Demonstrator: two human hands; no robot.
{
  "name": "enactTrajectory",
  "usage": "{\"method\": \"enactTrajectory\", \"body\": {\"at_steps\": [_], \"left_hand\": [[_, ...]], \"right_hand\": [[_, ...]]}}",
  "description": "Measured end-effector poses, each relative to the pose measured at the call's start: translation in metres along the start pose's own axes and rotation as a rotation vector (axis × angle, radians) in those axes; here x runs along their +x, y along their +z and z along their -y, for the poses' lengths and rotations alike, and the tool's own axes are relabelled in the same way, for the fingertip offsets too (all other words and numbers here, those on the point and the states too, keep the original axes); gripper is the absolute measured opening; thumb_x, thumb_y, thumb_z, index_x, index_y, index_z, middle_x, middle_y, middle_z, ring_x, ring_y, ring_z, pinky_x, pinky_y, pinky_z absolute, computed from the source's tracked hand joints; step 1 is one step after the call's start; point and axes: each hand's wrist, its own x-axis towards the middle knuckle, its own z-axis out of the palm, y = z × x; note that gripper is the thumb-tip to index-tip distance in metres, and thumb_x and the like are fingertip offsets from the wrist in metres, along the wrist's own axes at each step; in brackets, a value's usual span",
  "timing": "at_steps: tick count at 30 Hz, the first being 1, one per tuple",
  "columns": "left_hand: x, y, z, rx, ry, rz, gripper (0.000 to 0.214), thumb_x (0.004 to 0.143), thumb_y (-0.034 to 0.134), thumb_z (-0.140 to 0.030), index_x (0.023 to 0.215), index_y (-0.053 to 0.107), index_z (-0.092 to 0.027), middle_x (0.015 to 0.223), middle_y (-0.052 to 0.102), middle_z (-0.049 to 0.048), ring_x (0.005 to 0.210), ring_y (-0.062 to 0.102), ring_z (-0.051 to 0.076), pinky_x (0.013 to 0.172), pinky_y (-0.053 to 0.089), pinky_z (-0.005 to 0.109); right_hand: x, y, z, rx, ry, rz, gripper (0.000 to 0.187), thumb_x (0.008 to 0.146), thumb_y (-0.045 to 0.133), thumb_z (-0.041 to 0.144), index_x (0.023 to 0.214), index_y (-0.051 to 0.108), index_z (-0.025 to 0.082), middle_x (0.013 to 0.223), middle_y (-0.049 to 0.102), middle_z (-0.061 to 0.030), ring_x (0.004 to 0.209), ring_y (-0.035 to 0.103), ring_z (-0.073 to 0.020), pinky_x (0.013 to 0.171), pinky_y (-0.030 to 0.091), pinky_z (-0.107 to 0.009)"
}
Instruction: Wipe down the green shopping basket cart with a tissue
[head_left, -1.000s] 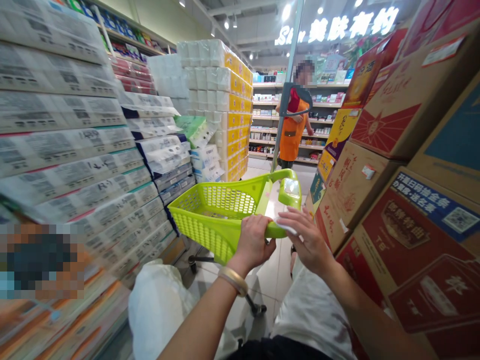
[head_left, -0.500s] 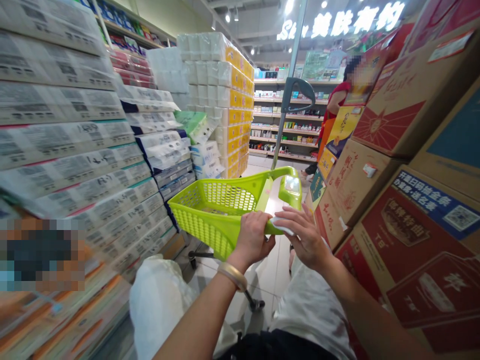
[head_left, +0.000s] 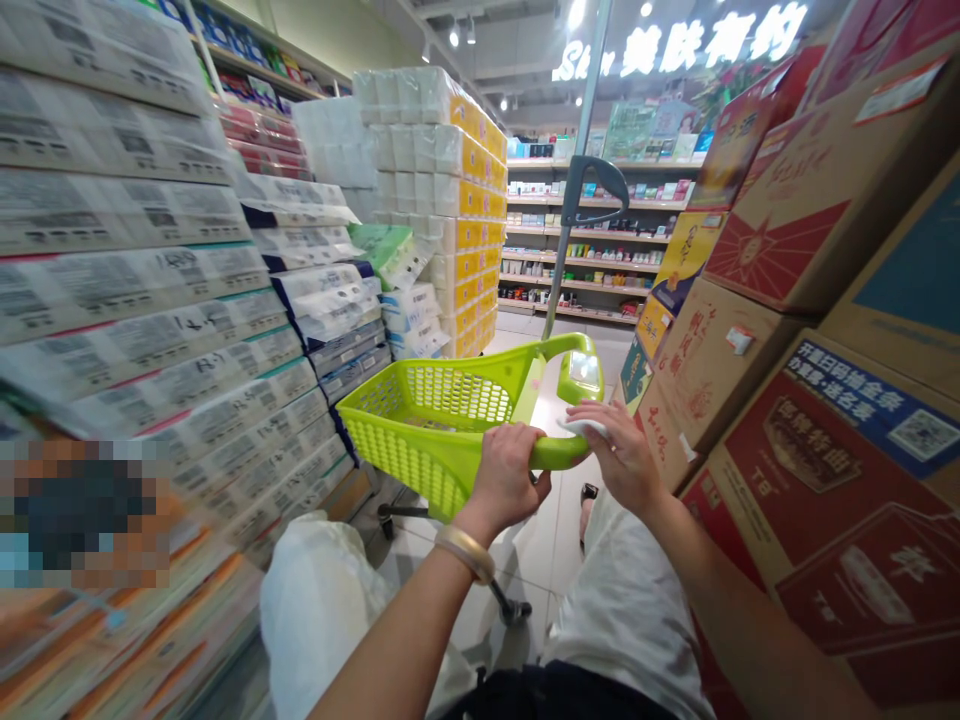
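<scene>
A bright green shopping cart (head_left: 442,390) with a perforated basket stands in front of me, slightly left. My left hand (head_left: 508,468), with a gold bangle at the wrist, is wrapped round the near left part of its green handle (head_left: 555,455). Folded in my right hand (head_left: 628,455) is a white wipe (head_left: 589,427), pinched between thumb and fingers at the handle's right bend. The wipe lies over the handle there; its underside is hidden. Just beyond sits a small light panel (head_left: 585,368) on the handle.
Stacked paper packs (head_left: 150,270) rise on the left, with yellow-and-white tissue packs (head_left: 472,240) further on. Liquor cartons (head_left: 847,480) lean close on the right. Behind the cart stands a metal pole with a grey grip (head_left: 574,190). Shelves of small goods (head_left: 600,250) line the back.
My right hand has slid with the wipe along the handle, rightward and slightly up, round the bend. My left hand stays put. A person in red at the back right is out of sight.
</scene>
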Motion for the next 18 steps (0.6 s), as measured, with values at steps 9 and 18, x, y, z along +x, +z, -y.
{"method": "enactTrajectory", "body": {"at_steps": [9, 18], "left_hand": [[0.000, -0.001, -0.001, -0.006, -0.007, 0.000, 0.027, 0.072, 0.058, -0.026, 0.098, 0.056, -0.021, 0.089, 0.061, 0.0053, 0.090, 0.056, 0.026, 0.084, 0.040, 0.041], [0.000, 0.000, 0.000, -0.014, -0.017, -0.005, 0.029, 0.069, 0.059, -0.025, 0.098, 0.055, -0.022, 0.090, 0.061, 0.0054, 0.091, 0.056, 0.026, 0.085, 0.039, 0.041]], "right_hand": [[-0.009, 0.004, 0.013, -0.030, -0.203, 0.150, 0.025, 0.094, 0.051, 0.021, 0.110, 0.068, 0.031, 0.119, 0.070, -0.0009, 0.123, 0.057, -0.0211, 0.119, 0.022, -0.050], [-0.011, 0.003, 0.012, 0.002, -0.110, 0.074, 0.022, 0.096, 0.050, 0.027, 0.107, 0.069, 0.030, 0.119, 0.070, -0.0023, 0.128, 0.053, -0.0234, 0.119, 0.020, -0.052]]}}
